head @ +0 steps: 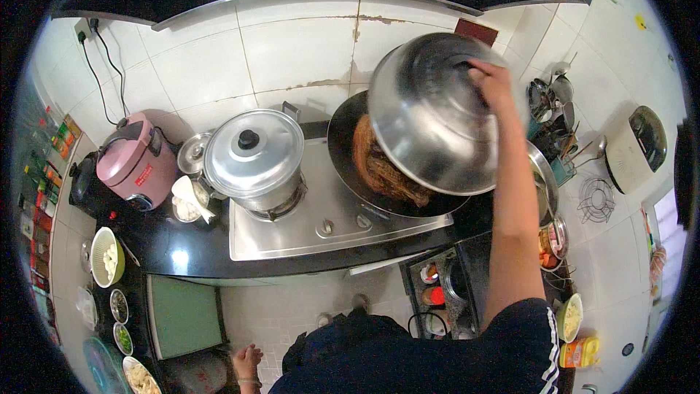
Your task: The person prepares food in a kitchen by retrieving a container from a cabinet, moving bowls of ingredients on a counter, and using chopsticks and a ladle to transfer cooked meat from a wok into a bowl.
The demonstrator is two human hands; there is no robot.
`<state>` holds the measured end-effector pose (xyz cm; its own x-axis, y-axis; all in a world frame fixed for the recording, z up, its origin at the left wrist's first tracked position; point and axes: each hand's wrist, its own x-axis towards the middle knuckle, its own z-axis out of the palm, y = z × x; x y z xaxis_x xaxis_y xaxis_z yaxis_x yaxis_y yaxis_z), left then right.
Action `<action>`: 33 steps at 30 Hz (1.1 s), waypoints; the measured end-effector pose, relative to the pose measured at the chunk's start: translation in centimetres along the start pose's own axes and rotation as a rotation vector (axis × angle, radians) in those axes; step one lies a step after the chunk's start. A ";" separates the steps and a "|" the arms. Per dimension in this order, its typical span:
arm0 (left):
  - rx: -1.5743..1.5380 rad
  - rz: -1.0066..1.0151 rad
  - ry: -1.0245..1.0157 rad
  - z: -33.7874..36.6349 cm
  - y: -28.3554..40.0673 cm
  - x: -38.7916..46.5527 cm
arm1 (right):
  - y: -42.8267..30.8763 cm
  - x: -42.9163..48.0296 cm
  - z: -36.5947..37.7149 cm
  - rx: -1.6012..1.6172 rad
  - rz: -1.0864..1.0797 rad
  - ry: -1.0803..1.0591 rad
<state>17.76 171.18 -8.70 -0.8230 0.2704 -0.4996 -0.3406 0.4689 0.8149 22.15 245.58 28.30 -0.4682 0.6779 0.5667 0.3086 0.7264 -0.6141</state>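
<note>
My right hand (488,83) grips the top handle of a large domed metal lid (432,131), whose handle it mostly covers. The lid is tilted above the right part of a black wok (340,142). In the wok lies a large piece of browned meat (391,169), partly hidden by the lid. The wok sits over the right side of a steel gas cooktop (295,243). My left hand (248,360) hangs low beside my body with loosely bent fingers and nothing in it.
A lidded aluminium pot (254,161) stands on the left burner. Left of it are a pink rice cooker (136,161) and a bowl of white food (190,202). A drawer (445,290) stands open below the counter. Utensils (552,98) crowd the right wall.
</note>
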 end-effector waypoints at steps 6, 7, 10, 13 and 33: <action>0.124 0.048 -0.075 1.2 -4.3 1.5 | -1.9 -4.3 -11.5 0.015 0.058 0.264; 0.194 0.000 -0.113 1.3 -4.3 1.8 | -4.7 -6.6 -12.7 -0.018 0.168 0.290; 0.472 0.061 -0.262 1.5 -5.8 4.1 | -1.6 -11.0 -19.0 -0.079 0.199 0.438; 0.642 0.155 -0.241 0.9 -9.9 7.0 | -1.0 -17.0 -23.5 -0.002 0.290 0.576; 1.194 0.393 -0.962 3.9 -7.7 22.8 | -8.0 -64.8 -39.5 -0.367 0.896 1.209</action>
<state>3.40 176.98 -27.46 -0.0278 0.7219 -0.6915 0.7362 0.4827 0.4743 82.76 200.27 18.21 0.8439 0.4434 0.3020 0.3767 -0.0891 -0.9220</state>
